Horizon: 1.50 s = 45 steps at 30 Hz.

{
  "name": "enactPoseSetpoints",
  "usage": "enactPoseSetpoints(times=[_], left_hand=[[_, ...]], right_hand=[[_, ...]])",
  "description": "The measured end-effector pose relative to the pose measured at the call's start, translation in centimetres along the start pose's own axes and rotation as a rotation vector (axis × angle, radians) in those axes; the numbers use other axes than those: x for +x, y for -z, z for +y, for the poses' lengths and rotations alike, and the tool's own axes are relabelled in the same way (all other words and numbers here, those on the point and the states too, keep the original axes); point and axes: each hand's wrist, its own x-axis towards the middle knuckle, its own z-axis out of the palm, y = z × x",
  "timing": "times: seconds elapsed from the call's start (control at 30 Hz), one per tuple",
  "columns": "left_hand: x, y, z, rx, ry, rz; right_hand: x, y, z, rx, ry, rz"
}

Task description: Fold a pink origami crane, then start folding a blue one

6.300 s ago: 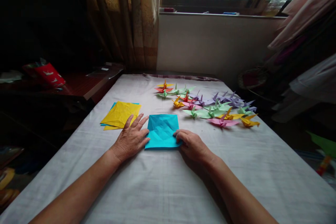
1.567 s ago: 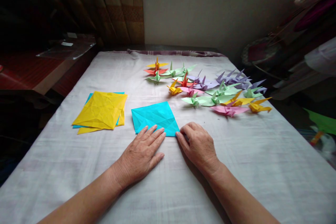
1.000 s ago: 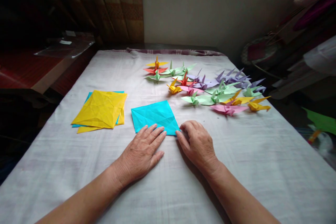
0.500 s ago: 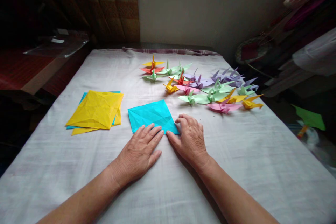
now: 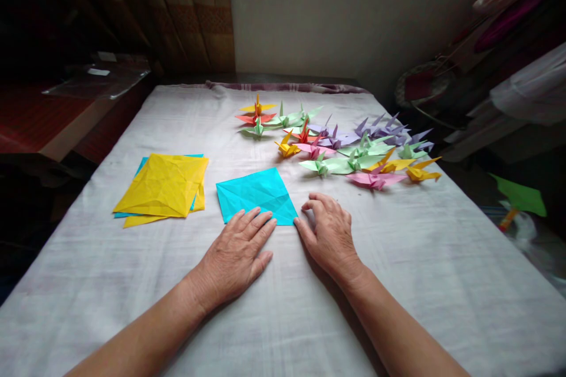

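A creased sheet of turquoise origami paper [image 5: 259, 191] lies flat on the cloth in front of me. My left hand [image 5: 241, 250] rests with outstretched fingers on its near edge, the thumb on the cloth. At the paper's near right corner is my right hand [image 5: 329, 232], its thumb tip at the corner and the curled index finger apart from the thumb, with nothing between them. To the left is a stack of creased yellow and turquoise paper squares [image 5: 161, 185], a yellow one on top.
Several folded paper cranes [image 5: 354, 162] in green, purple, pink, orange and red stand at the back right. White cloth [image 5: 420, 283] covers the table. A clear plastic bag [image 5: 104, 79] lies on a reddish wooden surface [image 5: 39, 123] at the left. Hanging cloths [image 5: 530, 88] are at the right.
My right hand has slid right along the near edge to the paper's corner, which now shows. My left hand and the paper have stayed in place.
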Motion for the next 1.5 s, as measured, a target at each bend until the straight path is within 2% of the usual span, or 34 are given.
enactPoseSetpoints(times=[0.17,0.37,0.63,1.03,1.3,1.5], left_hand=[[0.1,0.0,0.1,0.012,-0.005,0.002],[0.2,0.1,0.0,0.056,-0.033,-0.001],[0.2,0.2,-0.2,0.046,-0.036,-0.024],[0.0,1.4,-1.5,0.007,-0.054,-0.181],[-0.3,2.0,-2.7,0.004,-0.071,-0.223],[-0.2,2.2,-2.7,0.002,-0.055,-0.241]], right_hand=[[0.1,-0.2,-0.4,0.044,0.024,0.014],[0.5,-0.5,-1.2,0.027,0.031,-0.052],[0.6,-0.4,-1.4,0.019,0.008,-0.079],[0.5,-0.3,-1.6,0.016,0.001,-0.089],[0.6,-0.3,-1.6,0.015,0.006,-0.086],[0.3,-0.4,-1.5,-0.001,0.035,-0.036]])
